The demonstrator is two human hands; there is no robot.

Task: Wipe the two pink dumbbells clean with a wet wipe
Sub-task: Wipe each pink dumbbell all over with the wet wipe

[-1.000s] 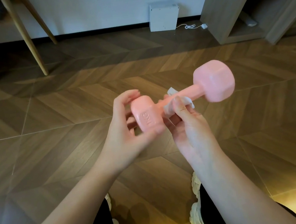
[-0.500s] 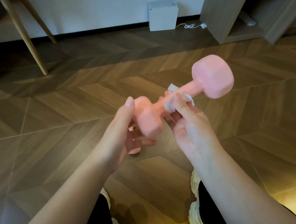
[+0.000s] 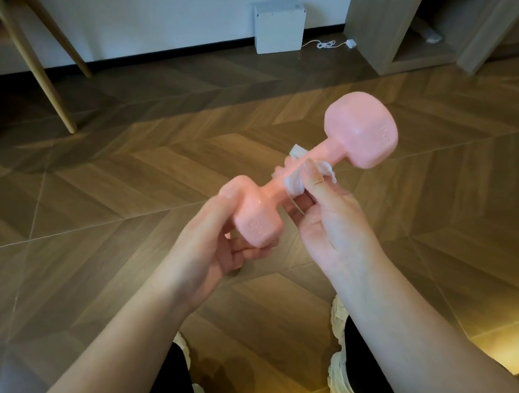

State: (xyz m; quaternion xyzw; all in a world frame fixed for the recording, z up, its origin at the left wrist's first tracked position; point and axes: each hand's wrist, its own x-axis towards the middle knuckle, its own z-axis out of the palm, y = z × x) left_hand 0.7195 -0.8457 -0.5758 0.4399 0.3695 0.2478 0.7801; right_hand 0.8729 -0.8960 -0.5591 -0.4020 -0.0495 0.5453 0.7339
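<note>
Dumbbell is hanging in mid-air over the wood floor, w/ the far head tilting higher vs. 0.5 s ago & the near head's embossed mark rolling back toward the camera. Left hand, grip clamped round the near head, is doing the turning. Right hand is staying pinched on the wet wipe wrapped round the handle, so prob. the handle is getting wiped all round. Pink coating is looking glossy, maybe damp. 2nd dumbbell isn't showing.
</note>
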